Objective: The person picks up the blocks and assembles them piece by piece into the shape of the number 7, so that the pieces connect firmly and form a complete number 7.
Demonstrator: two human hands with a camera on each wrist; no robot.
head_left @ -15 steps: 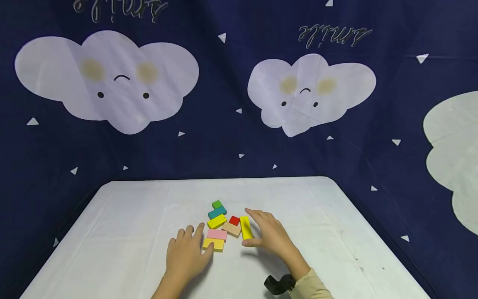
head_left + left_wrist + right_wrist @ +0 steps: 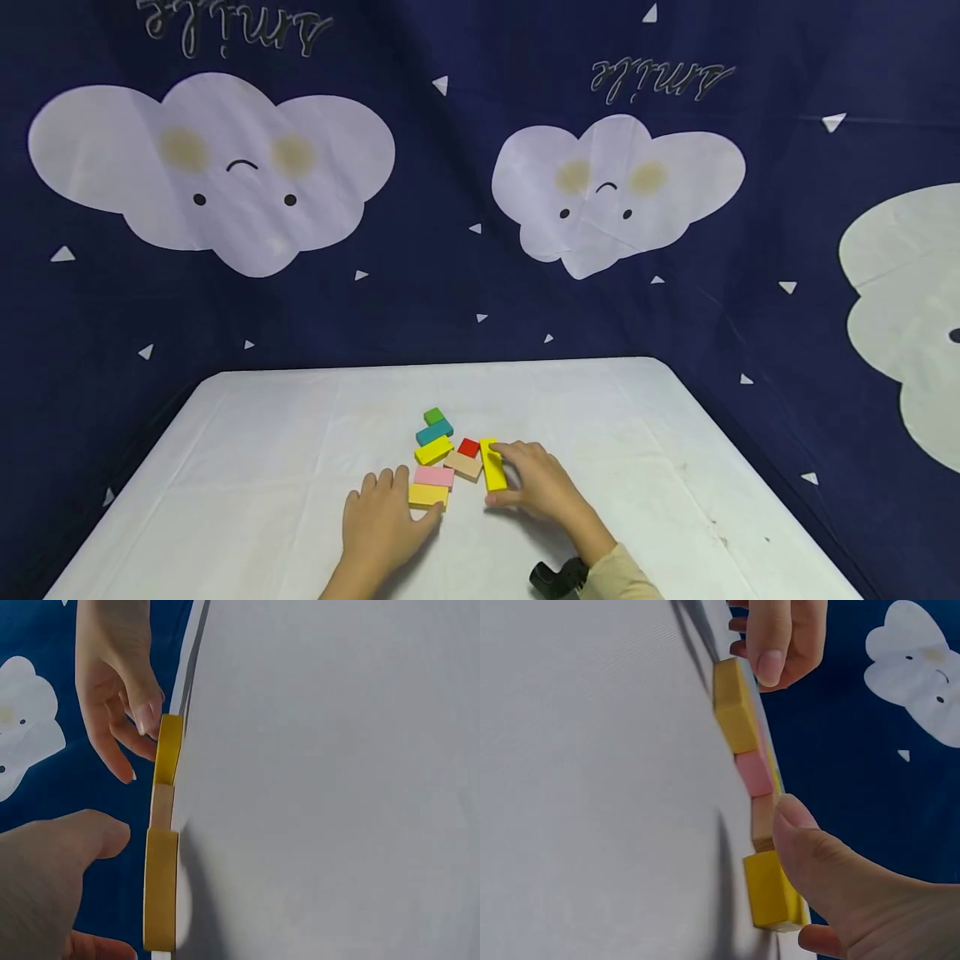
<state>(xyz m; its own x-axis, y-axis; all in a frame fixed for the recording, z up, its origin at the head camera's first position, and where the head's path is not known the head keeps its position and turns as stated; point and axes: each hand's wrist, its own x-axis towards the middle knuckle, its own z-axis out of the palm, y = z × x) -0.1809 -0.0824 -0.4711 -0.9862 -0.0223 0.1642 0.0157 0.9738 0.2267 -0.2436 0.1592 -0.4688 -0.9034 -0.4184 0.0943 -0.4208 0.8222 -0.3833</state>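
In the head view my left hand (image 2: 382, 521) is beside a golden-yellow block (image 2: 427, 496), index finger near its left end, thumb near its right front corner; the thumb and a finger are spread apart in the left wrist view. A pink block (image 2: 434, 476) lies against its far side. My right hand (image 2: 543, 487) curves around a long yellow block (image 2: 493, 467), index fingertip over its far part and thumb near its near end; firm contact cannot be made out. Left of that block lie a tan block (image 2: 463, 466) and a red block (image 2: 468, 448).
Farther back, a second yellow block (image 2: 433, 451), a teal block (image 2: 434, 432) and a green block (image 2: 433, 415) form a slanting row. Everything lies on a white-covered table (image 2: 247, 467). Behind it hangs a dark blue cloth (image 2: 420, 317) with clouds.
My left hand has shifted slightly right and nearer, its thumb moving off the golden-yellow block's top to its right corner. My right hand's index finger has lowered onto the yellow block's far part.
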